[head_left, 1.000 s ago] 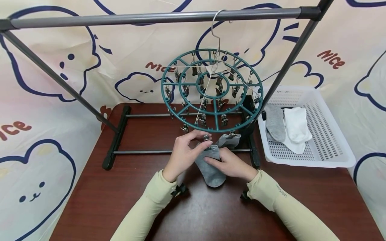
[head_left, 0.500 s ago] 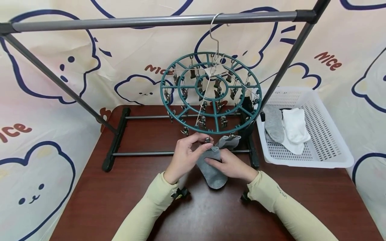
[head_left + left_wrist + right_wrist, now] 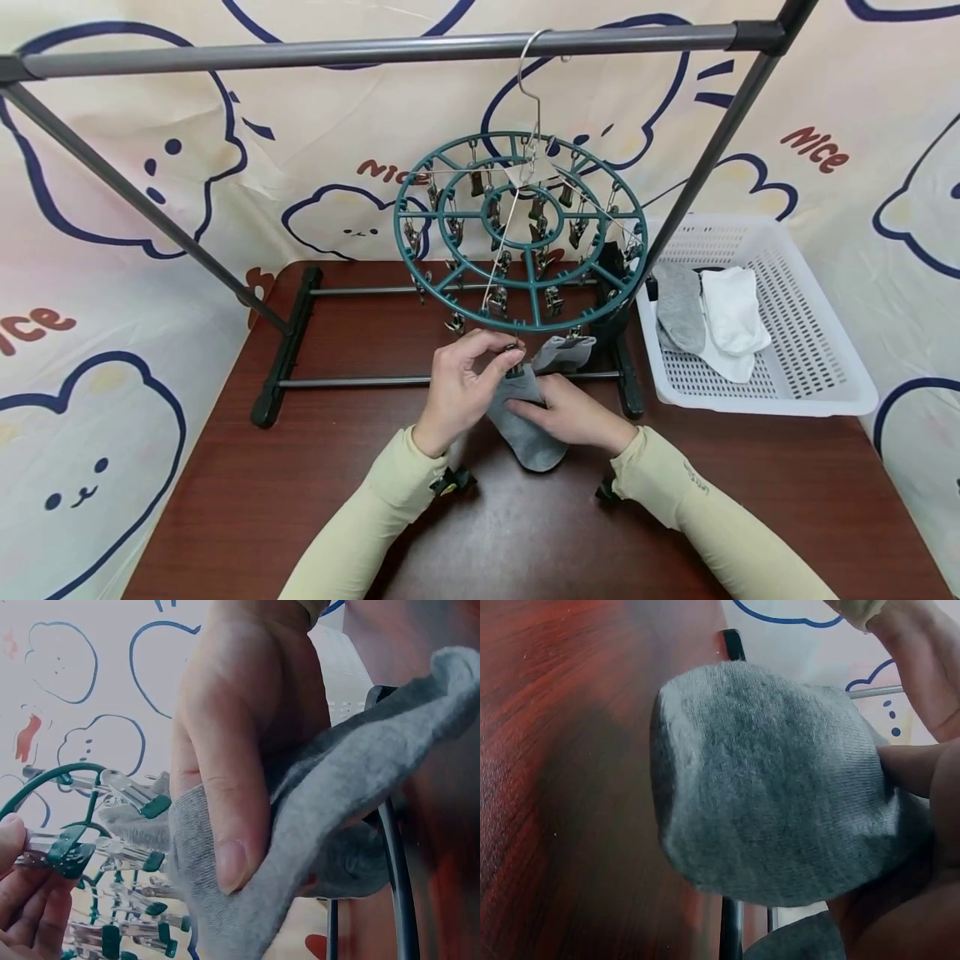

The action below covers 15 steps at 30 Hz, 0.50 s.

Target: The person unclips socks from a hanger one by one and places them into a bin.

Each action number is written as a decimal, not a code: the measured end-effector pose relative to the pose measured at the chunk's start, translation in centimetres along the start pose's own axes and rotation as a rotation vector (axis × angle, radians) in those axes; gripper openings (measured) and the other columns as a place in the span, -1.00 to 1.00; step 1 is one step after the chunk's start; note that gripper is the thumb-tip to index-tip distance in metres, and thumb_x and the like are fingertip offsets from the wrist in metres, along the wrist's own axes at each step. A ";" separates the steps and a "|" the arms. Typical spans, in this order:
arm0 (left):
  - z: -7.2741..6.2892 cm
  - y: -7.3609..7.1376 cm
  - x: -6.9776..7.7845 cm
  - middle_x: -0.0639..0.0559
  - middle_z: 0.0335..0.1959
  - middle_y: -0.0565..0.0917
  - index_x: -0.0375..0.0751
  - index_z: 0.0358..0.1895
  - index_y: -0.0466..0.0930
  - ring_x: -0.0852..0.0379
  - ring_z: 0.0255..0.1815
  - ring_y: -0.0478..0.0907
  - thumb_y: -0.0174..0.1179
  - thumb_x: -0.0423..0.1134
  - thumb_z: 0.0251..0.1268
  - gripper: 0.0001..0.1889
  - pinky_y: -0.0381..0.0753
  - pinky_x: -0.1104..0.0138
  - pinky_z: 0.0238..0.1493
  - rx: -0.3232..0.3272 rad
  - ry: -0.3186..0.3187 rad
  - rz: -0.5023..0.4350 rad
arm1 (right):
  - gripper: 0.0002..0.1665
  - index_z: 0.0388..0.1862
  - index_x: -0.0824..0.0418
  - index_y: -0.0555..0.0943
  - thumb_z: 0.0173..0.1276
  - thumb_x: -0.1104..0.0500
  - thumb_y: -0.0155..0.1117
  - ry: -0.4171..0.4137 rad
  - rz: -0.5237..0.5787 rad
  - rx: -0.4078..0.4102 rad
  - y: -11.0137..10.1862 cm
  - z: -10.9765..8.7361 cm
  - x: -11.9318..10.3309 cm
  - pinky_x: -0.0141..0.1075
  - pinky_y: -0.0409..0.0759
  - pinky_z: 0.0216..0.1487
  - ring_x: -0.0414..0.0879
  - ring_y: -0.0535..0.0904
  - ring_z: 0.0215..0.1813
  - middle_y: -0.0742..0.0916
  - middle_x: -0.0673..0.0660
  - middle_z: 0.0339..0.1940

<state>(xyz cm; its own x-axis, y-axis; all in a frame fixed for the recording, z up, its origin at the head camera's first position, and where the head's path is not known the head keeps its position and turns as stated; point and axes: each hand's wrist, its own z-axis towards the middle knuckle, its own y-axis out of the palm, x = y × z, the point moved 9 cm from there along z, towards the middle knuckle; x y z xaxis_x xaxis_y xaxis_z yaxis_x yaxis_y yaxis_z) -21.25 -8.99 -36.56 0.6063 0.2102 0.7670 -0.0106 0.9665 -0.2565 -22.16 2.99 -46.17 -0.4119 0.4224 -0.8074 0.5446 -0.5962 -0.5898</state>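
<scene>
Observed at the left hand [image 3: 465,387]: pinching a metal clip [image 3: 71,853] with green pads between thumb and fingers, just below the front edge of a round teal hanger [image 3: 534,292]. Observed at the right hand [image 3: 581,410]: gripping a gray sock [image 3: 534,446] near the upper end, with thumb pressed on the fabric. Located the gripped sock above the table [image 3: 300,500], with cuff up beside the clip and toe slanting down toward the near side. Seen apart in the left wrist view: clip and cuff. Unable to determine from the head view whether touching.

Recorded just behind the right hand: a second gray sock [image 3: 561,357], hanging clipped from the hanger. Noted around the ring: further clips [image 3: 553,302]. Found hooked over the gray crossbar [image 3: 300,55] of a stand: the hanger. Found to the right, just beside the stand: a white basket [image 3: 847,392], containing a folded gray sock and a white sock [image 3: 735,308], lying side by side.
</scene>
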 end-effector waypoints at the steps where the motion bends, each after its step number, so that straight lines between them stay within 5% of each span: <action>1: 0.0 0.0 0.0 -0.06 -0.19 0.82 -0.22 -0.14 0.79 0.11 -0.12 0.76 0.39 -0.41 0.32 -0.90 0.72 0.27 -0.02 0.002 -0.002 -0.005 | -0.80 -0.05 0.12 0.70 0.61 0.07 0.20 0.002 0.001 -0.001 0.0 0.0 0.0 -0.38 0.45 -0.26 -0.34 0.50 -0.35 0.71 -0.10 -0.34; 8: -0.1 -0.4 0.2 -0.05 -0.20 0.82 -0.21 -0.11 0.79 0.11 -0.16 0.71 0.43 -0.42 0.26 -0.84 0.68 0.32 -0.06 0.027 0.014 0.007 | -0.76 -0.19 0.12 0.69 0.62 0.03 0.18 0.025 -0.001 -0.027 0.1 -0.3 0.1 -0.39 0.30 -0.41 -0.33 0.26 -0.56 0.39 -0.16 -0.62; 11: 0.0 -0.7 0.3 -0.05 -0.20 0.82 -0.21 -0.11 0.78 0.09 -0.18 0.69 0.45 -0.43 0.24 -0.82 0.66 0.34 -0.08 0.039 0.037 0.015 | -0.80 -0.14 0.09 0.70 0.61 0.04 0.20 0.015 -0.012 -0.020 -0.1 -0.7 -0.2 -0.40 0.33 -0.38 -0.35 0.30 -0.52 0.43 -0.21 -0.59; 15: 0.1 -1.1 0.4 -0.05 -0.19 0.82 -0.21 -0.11 0.78 0.06 -0.18 0.72 0.44 -0.42 0.25 -0.83 0.65 0.34 -0.02 0.047 0.054 0.021 | -0.72 -0.38 0.04 0.63 0.60 0.04 0.22 0.011 -0.007 -0.014 -0.8 -1.3 -0.9 -0.41 0.28 -0.44 -0.35 0.24 -0.58 0.38 -0.23 -0.64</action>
<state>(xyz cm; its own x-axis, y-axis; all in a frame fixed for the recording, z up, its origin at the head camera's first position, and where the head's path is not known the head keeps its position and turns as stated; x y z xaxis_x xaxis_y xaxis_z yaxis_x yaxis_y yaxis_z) -21.09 -9.94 -35.95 0.6474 0.2234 0.7287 -0.0600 0.9681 -0.2435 -21.25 3.99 -44.99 -0.4074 0.4343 -0.8034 0.5518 -0.5839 -0.5955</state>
